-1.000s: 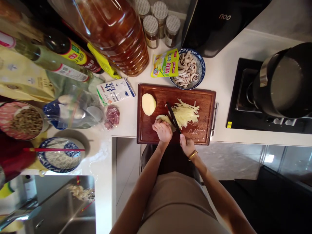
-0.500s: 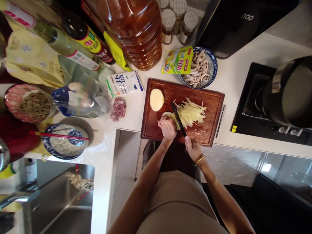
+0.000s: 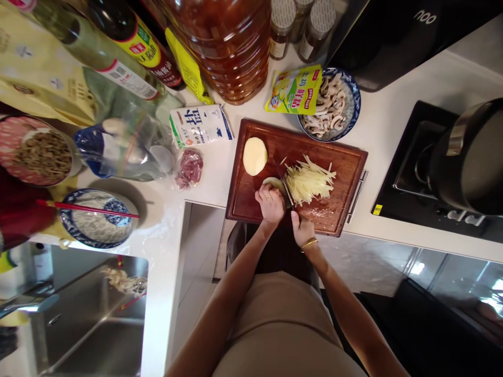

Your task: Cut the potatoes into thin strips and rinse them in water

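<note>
Dark knife (image 3: 286, 189) now nearer potato (image 3: 272, 183).

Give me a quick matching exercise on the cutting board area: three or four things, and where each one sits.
Things:
1. potato half
2. potato strips
3. mushroom bowl
4. knife

Places:
A. behind the board's far right corner
B. held in the right hand
C. board's far left
D. piled right of the blade

Pairs: 1-C, 2-D, 3-A, 4-B

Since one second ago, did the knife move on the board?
Yes. The knife now sits lower and closer to the left hand, its blade nearer the board surface, against the potato strips.
</note>
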The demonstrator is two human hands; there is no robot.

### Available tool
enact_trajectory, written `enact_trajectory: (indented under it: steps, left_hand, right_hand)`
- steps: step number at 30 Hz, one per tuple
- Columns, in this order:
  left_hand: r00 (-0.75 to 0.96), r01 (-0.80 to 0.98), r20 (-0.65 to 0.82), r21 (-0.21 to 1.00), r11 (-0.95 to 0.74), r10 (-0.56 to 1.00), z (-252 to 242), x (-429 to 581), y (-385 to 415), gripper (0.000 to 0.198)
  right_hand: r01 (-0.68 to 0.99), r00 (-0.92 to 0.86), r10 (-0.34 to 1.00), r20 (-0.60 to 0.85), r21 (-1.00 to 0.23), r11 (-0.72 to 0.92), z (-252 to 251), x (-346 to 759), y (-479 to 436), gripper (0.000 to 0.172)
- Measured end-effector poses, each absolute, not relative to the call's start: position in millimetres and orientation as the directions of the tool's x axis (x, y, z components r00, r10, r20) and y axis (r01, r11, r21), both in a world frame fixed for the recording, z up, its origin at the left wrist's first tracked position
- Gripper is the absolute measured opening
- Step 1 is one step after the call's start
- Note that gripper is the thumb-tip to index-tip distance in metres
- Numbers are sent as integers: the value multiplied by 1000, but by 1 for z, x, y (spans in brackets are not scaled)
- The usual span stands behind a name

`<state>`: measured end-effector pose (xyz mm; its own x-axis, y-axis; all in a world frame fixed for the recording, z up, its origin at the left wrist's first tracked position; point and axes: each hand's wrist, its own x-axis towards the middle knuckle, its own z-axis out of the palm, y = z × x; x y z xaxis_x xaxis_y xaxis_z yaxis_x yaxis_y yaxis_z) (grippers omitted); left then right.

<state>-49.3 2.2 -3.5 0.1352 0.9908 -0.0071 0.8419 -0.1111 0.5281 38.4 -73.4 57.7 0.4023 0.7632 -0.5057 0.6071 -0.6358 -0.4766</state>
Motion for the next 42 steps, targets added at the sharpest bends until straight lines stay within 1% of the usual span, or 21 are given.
enact_trajectory:
  steps: [2, 5, 8, 14, 23, 27, 30, 35, 38, 40, 42]
  left_hand:
    - [138, 839, -10, 532, -112, 990, -4, -49, 2, 19]
    - [141, 830, 7, 544, -122, 990, -4, -49, 2, 17]
    - [135, 823, 7, 556, -116, 991, -5, -49, 1, 17]
    - [154, 805, -3, 580, -124, 988, -3, -50, 2, 18]
    - [179, 819, 14, 552, -157, 984, -2, -51, 2, 19]
    - [184, 821, -11, 552, -148, 983, -2, -51, 1, 19]
    - [178, 826, -32, 547, -132, 984, -3, -51, 1, 19]
    - [158, 841, -5, 524, -132, 987, -4, -49, 2, 19]
    - [163, 835, -3, 534, -136, 987, -3, -49, 3, 20]
    - [167, 828, -3, 544, -138, 986, -1, -49, 3, 19]
    - [159, 822, -2, 554, -132, 987, 0, -49, 4, 18]
  right_hand:
    - [576, 401, 767, -501, -513, -636, 52, 38, -73, 60]
    - [475, 376, 750, -544, -582, -660, 56, 43, -76, 60]
    - [439, 368, 741, -561, -597, -671, 69, 48, -80, 55]
    - [464, 345, 745, -571, -586, -664, 90, 46, -84, 52]
    - [532, 372, 755, -540, -543, -650, 88, 40, -81, 55]
    - [553, 376, 761, -529, -531, -642, 91, 41, -89, 56]
    - [564, 371, 765, -526, -527, -636, 85, 41, -92, 57]
    - [561, 395, 720, -571, -471, -681, 63, 40, -80, 60]
    - [491, 376, 717, -587, -530, -691, 60, 42, -74, 59]
    - [428, 356, 723, -592, -584, -689, 65, 46, -74, 58]
    - [395, 355, 729, -585, -613, -684, 73, 48, -76, 58]
